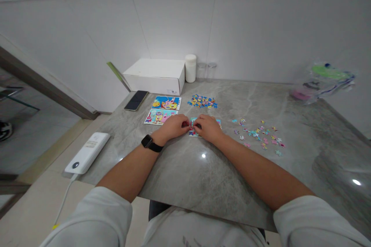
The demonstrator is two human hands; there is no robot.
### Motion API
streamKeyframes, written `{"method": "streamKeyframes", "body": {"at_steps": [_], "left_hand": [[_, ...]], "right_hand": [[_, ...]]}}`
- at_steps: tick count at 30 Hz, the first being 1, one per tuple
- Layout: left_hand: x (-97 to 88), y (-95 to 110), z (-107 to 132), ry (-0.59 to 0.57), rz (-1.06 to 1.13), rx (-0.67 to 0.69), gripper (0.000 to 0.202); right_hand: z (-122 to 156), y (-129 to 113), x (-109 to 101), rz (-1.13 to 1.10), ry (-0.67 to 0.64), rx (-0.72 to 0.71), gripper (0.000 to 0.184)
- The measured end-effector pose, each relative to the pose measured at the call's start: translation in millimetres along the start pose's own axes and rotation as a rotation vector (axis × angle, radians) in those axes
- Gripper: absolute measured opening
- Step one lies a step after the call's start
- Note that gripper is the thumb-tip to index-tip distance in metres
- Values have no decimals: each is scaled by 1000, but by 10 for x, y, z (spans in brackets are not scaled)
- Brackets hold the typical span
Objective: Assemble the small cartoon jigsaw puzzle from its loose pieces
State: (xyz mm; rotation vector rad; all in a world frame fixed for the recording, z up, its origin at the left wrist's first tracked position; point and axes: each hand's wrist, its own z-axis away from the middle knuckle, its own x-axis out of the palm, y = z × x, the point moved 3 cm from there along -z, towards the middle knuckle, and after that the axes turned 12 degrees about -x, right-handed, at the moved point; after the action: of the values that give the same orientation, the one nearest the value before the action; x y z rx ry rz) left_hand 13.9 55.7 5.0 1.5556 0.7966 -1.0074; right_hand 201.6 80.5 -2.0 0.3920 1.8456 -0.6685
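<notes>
My left hand (pixel 173 126) and my right hand (pixel 208 128) rest close together on a grey stone table (pixel 203 177), fingertips meeting over a small partly assembled jigsaw (pixel 193 131). Both hands are curled, pinching small puzzle pieces at the jigsaw's near edge. My left wrist carries a black watch (pixel 150 142). Loose pastel pieces (pixel 259 135) lie scattered to the right of my right hand. A denser pile of bright pieces (pixel 202 101) sits just beyond the hands. Two finished cartoon puzzle pictures (pixel 162 110) lie left of the jigsaw.
A black phone (pixel 136 100) and a white box (pixel 156 75) sit at the back left, with a white jar (pixel 190 68) and two clear jars (pixel 206 71) by the wall. A white power bank (pixel 87 152) lies at the left edge. A plastic bag (pixel 321 83) sits back right.
</notes>
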Motion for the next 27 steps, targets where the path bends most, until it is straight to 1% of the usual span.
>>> {"method": "streamKeyframes", "body": {"at_steps": [5, 10, 13, 16, 21, 27], "left_hand": [[20, -13, -4, 14, 10, 6, 16], [22, -3, 11, 44, 12, 27, 20], [9, 24, 20, 57, 25, 54, 16], [12, 37, 15, 60, 37, 83, 13], [47, 20, -8, 60, 42, 134, 11], [70, 11, -13, 42, 36, 127, 8]], "right_hand": [[-5, -2, 8, -15, 15, -4, 10], [-7, 6, 20, -6, 31, 5, 10], [-11, -1, 21, 3, 27, 7, 11], [-15, -14, 12, 17, 12, 10, 13], [-24, -24, 2, 44, -50, 26, 17], [-19, -32, -14, 43, -72, 33, 18]]}}
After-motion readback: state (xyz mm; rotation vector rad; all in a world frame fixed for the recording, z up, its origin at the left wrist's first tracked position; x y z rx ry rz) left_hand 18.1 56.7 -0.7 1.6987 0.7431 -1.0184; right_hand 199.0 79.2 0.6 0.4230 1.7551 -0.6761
